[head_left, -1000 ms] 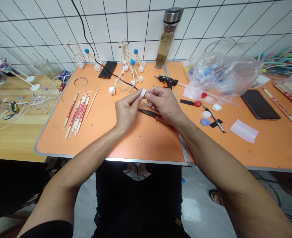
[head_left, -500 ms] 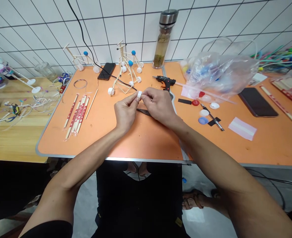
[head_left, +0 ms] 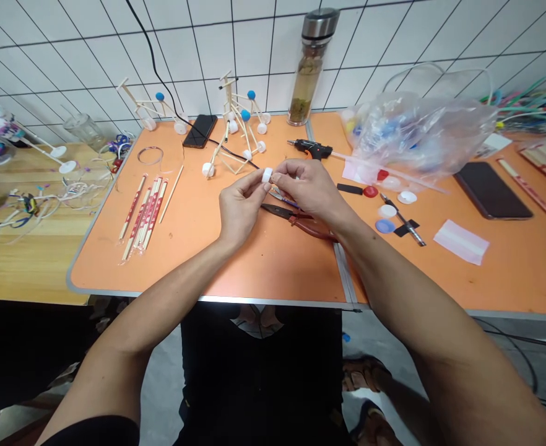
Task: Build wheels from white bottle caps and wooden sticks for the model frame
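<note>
Above the orange table (head_left: pixel 199 260), both my hands pinch a small white bottle cap (head_left: pixel 267 175) between their fingertips. My left hand (head_left: pixel 240 207) grips it from the left, my right hand (head_left: pixel 309 189) from the right, fingers curled. Red-handled pliers (head_left: pixel 296 218) lie on the table just under my right hand. A black glue gun (head_left: pixel 311 148) rests behind my hands.
Wrapped chopsticks (head_left: pixel 145 210) lie at the left. Stick-and-cap models (head_left: pixel 238 133) and a phone (head_left: pixel 200 131) stand at the back, beside a glass bottle (head_left: pixel 311 68). A plastic bag of caps (head_left: pixel 412 133), loose caps (head_left: pixel 387 214), a second phone (head_left: pixel 492 190) and a pink paper (head_left: pixel 461 241) lie right.
My hands stay together on the cap, with only small shifts of the fingers. The view has swung slightly, so the pliers show more below my right hand.
</note>
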A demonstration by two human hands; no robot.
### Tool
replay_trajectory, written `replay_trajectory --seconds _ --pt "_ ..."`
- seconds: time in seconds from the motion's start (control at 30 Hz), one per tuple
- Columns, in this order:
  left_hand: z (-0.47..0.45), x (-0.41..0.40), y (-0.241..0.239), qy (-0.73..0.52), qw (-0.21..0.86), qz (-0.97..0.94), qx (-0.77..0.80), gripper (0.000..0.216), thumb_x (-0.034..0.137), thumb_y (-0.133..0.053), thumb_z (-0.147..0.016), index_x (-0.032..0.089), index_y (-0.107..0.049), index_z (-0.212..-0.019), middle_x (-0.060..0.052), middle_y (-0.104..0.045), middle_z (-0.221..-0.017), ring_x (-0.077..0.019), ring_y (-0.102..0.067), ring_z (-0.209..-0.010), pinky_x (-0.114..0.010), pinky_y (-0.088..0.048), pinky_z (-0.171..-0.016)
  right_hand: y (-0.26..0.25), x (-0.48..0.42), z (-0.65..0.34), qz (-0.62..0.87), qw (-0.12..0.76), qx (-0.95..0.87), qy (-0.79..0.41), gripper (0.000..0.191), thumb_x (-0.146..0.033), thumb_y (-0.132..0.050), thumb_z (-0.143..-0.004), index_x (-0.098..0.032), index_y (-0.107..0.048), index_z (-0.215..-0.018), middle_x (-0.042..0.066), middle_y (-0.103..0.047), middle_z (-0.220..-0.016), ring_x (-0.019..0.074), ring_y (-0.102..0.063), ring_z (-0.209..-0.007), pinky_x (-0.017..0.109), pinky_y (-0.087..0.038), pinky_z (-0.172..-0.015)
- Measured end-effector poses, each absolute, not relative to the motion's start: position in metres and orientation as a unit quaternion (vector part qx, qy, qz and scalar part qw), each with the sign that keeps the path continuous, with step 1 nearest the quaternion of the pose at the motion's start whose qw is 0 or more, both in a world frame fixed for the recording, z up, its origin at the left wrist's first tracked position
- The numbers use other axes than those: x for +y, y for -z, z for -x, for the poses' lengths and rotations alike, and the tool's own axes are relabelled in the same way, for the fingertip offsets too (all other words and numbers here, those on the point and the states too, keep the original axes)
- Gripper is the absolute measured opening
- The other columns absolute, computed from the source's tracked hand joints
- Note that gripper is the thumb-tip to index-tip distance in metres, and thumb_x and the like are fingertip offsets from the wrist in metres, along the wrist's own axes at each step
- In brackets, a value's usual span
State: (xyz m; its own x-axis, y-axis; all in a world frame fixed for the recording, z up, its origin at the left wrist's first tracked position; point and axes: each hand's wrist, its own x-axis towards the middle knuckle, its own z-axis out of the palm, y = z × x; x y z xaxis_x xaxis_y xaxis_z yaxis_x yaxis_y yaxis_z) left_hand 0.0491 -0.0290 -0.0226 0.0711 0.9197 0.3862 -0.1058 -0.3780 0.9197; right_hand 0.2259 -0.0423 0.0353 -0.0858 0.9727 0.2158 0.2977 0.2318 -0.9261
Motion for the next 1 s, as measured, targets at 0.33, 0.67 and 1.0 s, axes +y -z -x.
replay_trajectory --seconds 0.33,0.67,1.0 --pt "-0.036 -0.008 0.026 -0.545 0.496 -0.593 0.326 0.056 0.066 -0.100 -0.084 0.025 -0.087 -0.121 -0.011 -0.090 -0.124 -0.0284 -0.087 -0.115 -0.047 -0.072 -0.104 -0.030 -0.038 -0.234 0.481 0.435 -0.698 -0.304 0.021 -0.040 -0.076 -0.093 -0.019 -0.077 -0.091 0.004 -0.076 -0.088 0.0207 -0.066 -0.086 0.034 -0.048 -0.078" --pt "-0.027 -0.012 0.007 -0.574 0.446 -0.581 0.366 0.037 0.050 -0.096 -0.095 0.027 -0.085 -0.122 -0.010 -0.088 -0.127 -0.0270 -0.087 -0.115 -0.046 -0.070 -0.108 -0.027 -0.040 -0.253 0.436 0.476 -0.563 -0.516 0.068 -0.049 -0.106 -0.079 -0.025 -0.074 -0.134 0.001 -0.074 -0.098 0.0185 -0.074 -0.082 0.034 -0.068 -0.074" --pt "-0.027 -0.010 0.007 -0.555 0.391 -0.639 0.361 0.053 0.063 -0.094 -0.091 0.028 -0.086 -0.130 -0.010 -0.084 -0.131 -0.0248 -0.083 -0.111 -0.037 -0.068 -0.095 -0.030 -0.043 -0.244 0.429 0.501 -0.582 -0.475 0.060 -0.058 -0.107 -0.077 -0.021 -0.081 -0.115 0.000 -0.070 -0.085 0.0155 -0.067 -0.073 0.030 -0.062 -0.067"
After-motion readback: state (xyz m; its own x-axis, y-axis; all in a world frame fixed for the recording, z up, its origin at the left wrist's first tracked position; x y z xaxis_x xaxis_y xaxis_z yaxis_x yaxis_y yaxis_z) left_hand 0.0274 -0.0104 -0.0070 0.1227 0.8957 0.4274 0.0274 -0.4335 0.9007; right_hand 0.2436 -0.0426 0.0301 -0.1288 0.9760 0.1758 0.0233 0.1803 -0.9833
